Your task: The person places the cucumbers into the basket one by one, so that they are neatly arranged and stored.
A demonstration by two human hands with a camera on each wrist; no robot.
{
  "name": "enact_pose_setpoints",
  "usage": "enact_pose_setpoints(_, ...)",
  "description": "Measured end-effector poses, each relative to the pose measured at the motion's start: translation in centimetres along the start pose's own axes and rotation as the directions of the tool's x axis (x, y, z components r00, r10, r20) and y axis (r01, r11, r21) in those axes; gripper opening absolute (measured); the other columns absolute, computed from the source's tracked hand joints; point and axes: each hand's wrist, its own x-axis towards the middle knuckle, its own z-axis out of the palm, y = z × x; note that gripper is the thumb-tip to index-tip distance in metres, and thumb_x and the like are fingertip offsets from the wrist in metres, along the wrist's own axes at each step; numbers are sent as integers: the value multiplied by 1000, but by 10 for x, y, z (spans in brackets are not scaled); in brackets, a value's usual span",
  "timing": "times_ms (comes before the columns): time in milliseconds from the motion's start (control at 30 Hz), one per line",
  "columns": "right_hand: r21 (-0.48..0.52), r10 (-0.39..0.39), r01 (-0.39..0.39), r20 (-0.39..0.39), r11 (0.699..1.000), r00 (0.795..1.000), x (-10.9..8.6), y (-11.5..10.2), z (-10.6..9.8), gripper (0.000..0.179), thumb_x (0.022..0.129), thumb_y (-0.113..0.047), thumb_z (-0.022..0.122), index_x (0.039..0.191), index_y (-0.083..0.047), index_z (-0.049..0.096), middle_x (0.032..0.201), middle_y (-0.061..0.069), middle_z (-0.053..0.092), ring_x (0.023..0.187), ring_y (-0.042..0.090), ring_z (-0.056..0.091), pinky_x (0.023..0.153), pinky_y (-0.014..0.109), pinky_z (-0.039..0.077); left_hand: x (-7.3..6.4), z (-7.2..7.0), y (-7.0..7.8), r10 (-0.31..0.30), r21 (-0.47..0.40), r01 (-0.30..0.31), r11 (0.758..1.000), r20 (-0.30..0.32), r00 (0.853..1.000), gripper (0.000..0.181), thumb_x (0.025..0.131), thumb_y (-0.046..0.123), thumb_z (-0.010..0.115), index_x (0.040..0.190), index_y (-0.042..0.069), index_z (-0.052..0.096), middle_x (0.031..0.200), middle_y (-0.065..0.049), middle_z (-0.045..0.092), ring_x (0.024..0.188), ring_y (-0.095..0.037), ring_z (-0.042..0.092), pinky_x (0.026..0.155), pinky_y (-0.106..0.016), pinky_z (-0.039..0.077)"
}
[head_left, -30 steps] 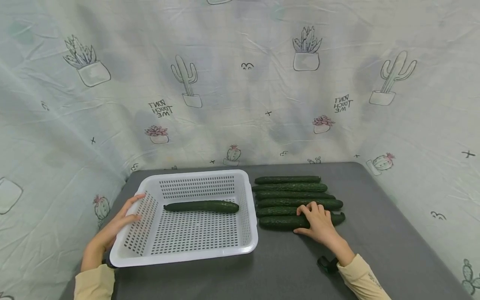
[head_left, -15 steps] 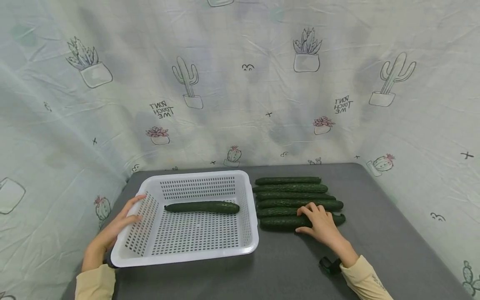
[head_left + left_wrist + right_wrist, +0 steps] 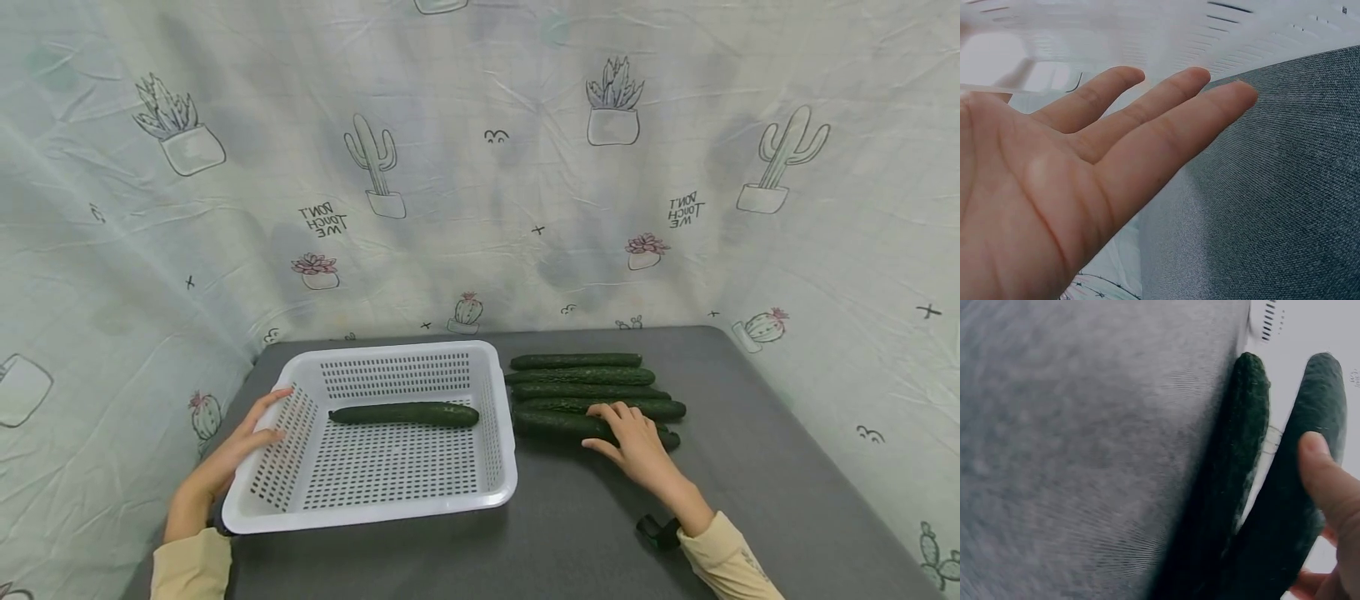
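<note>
My left hand (image 3: 243,437) grips the left rim of a white perforated plastic basket (image 3: 367,516), thumb and one finger reaching over it. Three other fingers (image 3: 1166,134) extend along the outside in the left wrist view. Inside the basket lies one dark green cucumber (image 3: 405,413). On the right, my right hand (image 3: 637,450) holds another cucumber (image 3: 555,424) near its middle, thumb on the near side. The right wrist view shows this cucumber (image 3: 1319,394) raised over a neighbouring cucumber (image 3: 1244,419); the far-side fingers are mostly hidden.
Several more cucumbers (image 3: 581,377) lie side by side behind the held one, right of the basket. Everything stands on a grey cloth-covered table (image 3: 570,533). A patterned white curtain (image 3: 540,183) rises behind and at both sides.
My right hand has lifted the nearest cucumber and shifted it slightly left and back, over the row. My left hand and the basket stay in place.
</note>
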Motion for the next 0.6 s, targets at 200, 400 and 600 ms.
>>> enact_pose_setpoints(200,-27,-37,36,-49,999,998,1,0,3,43,81,-29,70,119,-16,56,103,6,52,81,18,43,68,37,35,0,1,2,0,-22,0,1000,9,1000,64,98,15,38,146,33,0,142,-24,4,104,-36,52,68,-55,49)
enact_pose_setpoints(400,-90,-65,58,-73,994,995,1,0,2,45,81,-27,70,122,-14,55,101,8,48,79,21,42,75,45,36,-1,1,2,-2,-11,2,1000,1,1000,63,98,16,38,146,33,1,142,-24,4,104,-36,51,68,-55,49)
enact_pose_setpoints(600,-145,-89,76,-85,986,992,1,0,1,48,83,-28,68,125,-12,52,102,10,46,80,24,42,77,46,33,-1,0,0,-6,-19,6,1000,8,1000,63,98,17,38,146,34,1,143,-25,3,104,-35,52,68,-55,49)
